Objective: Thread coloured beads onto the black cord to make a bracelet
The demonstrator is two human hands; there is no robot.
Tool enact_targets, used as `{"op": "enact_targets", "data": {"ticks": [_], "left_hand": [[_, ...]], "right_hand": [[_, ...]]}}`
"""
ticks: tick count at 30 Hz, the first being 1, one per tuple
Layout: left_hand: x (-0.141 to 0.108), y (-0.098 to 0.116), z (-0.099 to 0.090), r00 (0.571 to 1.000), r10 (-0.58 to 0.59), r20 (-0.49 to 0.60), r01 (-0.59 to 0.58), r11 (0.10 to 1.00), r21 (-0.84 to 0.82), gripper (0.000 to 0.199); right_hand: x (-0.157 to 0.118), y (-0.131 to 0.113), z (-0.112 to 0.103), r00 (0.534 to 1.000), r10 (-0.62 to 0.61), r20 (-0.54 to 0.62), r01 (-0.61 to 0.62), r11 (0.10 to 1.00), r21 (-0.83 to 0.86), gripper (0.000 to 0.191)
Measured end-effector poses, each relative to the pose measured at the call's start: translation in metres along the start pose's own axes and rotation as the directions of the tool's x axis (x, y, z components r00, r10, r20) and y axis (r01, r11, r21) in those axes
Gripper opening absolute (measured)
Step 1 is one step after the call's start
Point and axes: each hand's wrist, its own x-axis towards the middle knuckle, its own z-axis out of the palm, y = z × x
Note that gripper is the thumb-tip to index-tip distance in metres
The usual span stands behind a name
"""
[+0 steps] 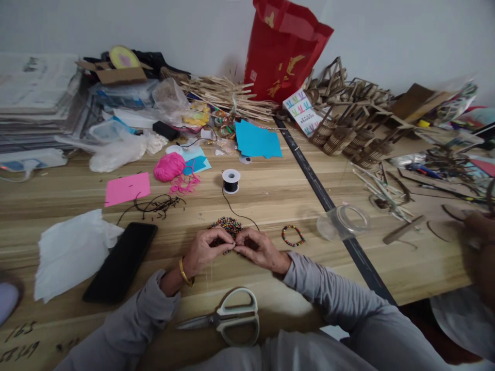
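Many small beads (227, 223) lie heaped on the bench (270, 198), partly behind the fingertips; they look light, hard and apt to roll, so best taken singly by their sides. Left hand (209, 248) and right hand (260, 248) meet there, each grip pinched thumb to finger, on what is too small to tell. Thin cord (234, 212), probably limp, best held near its end, runs from the spool (231, 181) towards the right hand.
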Motion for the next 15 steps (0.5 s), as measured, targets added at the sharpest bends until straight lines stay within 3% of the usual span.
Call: {"op": "enact_targets", "data": {"ticks": [10, 15], "left_hand": [[0.0015, 0.0026, -0.0008, 0.999, 0.01, 0.036, -0.011, 1.0, 0.029, 0.023], [0.0022, 0.005, -0.0014, 1.0, 0.019, 0.023, -0.02, 0.999, 0.039, 0.022]], "right_hand": [[0.003, -0.0035, -0.0021, 0.998, -0.062, 0.015, 0.062, 0.997, -0.048, 0.014], [0.0056, -0.0086, -0.0049, 0.991, -0.11, 0.077, 0.115, 0.991, -0.066, 0.013]]}}
